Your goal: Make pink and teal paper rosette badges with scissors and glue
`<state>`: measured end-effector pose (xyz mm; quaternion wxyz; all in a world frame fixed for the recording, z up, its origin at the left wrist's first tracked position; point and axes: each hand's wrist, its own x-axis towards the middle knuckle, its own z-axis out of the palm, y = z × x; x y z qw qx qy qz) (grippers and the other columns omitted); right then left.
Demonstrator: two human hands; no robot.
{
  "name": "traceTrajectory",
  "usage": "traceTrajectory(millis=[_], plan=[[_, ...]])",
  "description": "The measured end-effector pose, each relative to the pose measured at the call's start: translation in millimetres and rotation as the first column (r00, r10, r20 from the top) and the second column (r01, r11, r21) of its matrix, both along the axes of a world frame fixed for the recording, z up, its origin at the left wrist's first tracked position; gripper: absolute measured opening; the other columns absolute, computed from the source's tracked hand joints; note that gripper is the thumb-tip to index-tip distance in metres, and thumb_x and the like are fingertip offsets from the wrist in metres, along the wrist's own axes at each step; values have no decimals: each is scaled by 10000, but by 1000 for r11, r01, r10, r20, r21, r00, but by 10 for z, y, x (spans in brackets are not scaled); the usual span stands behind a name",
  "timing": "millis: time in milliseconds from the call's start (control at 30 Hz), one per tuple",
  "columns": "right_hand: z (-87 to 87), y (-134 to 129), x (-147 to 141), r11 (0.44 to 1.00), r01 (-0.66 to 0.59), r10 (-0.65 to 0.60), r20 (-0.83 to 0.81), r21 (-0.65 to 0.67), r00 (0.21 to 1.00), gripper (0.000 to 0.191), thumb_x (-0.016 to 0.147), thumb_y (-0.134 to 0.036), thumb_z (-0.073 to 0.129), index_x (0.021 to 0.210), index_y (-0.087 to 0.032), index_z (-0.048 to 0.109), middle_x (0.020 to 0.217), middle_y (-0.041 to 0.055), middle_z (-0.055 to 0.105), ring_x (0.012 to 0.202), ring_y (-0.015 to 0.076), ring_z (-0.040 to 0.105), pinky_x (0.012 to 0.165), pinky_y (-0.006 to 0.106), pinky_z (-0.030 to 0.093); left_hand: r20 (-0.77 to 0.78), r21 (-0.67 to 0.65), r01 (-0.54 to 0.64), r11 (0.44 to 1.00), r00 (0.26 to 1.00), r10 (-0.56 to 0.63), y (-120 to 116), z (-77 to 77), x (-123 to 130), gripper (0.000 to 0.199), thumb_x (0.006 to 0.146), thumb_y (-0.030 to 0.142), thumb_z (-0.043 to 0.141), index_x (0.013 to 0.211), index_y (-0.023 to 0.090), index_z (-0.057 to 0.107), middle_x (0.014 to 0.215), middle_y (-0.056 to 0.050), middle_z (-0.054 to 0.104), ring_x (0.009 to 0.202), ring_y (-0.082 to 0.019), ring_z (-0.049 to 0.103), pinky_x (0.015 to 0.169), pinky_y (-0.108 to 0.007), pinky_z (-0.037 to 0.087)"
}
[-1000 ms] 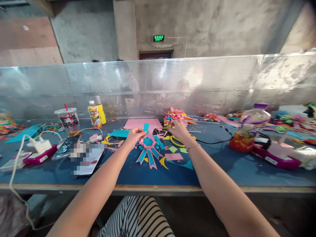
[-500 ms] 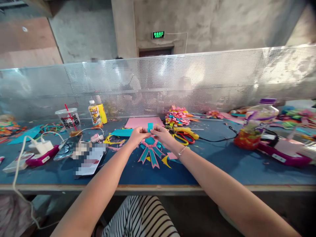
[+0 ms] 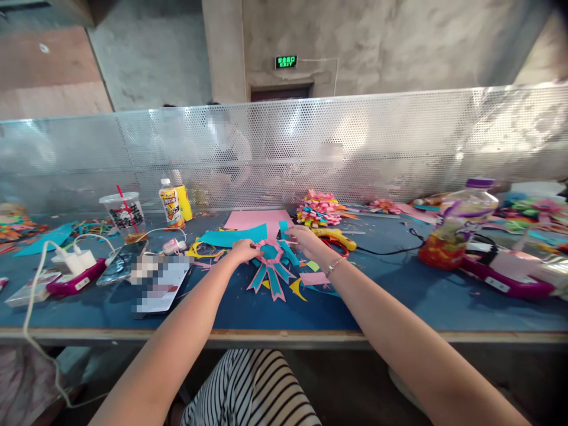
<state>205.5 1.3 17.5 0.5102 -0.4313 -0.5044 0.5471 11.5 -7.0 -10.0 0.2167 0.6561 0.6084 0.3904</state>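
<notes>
A paper rosette (image 3: 271, 278) with a pink ring, a blue centre and blue-and-pink forked tails lies on the table in front of me. My left hand (image 3: 244, 252) is at the left side of its ring, fingers closed on the edge. Just above and right of the ring, my right hand (image 3: 305, 239) pinches a small blue paper strip (image 3: 283, 227). Another blue strip (image 3: 291, 254) lies against the ring's right side. Behind my left hand is a longer blue paper piece (image 3: 231, 237), partly over a pink sheet (image 3: 257, 219).
Yellow-handled scissors (image 3: 341, 238) and a heap of pink paper loops (image 3: 320, 210) sit right of centre. A phone (image 3: 166, 287), a power strip (image 3: 77, 281), a cup (image 3: 124, 216) and a bottle (image 3: 171, 204) stand left. A large bottle (image 3: 461, 225) stands right. A perforated metal screen (image 3: 284, 154) runs behind.
Both hands were together holding the small blue strip above the rosette. They have parted: the left went down to the ring, the right moved slightly right with the strip.
</notes>
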Motion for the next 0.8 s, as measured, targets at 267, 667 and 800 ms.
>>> traceTrajectory(millis=[267,667,800], plan=[[-33,56,18,999,42,-42,13,11,999,158,544,-192,652,620,-191,513,589,-19,515,552,107,508,493,224,407,171,78,164,983,970,-176,-56,50,52,180,558,166,661,664,172,515,635,25,533,616,-128,525,573,-220,416],[153,-130,156,929,-309,333,-96,204,938,270,558,-280,745,691,-201,523,622,-58,525,552,89,514,561,240,430,189,324,284,902,915,-356,-215,212,124,183,722,240,584,879,194,502,905,-20,554,847,-129,548,728,-215,422],[132,-120,119,913,-343,370,-91,220,925,253,545,-266,757,679,-185,558,614,-50,530,543,82,507,541,227,414,243,302,258,918,910,-336,-275,256,157,274,695,229,619,943,192,510,940,-45,563,878,-151,547,728,-241,419]])
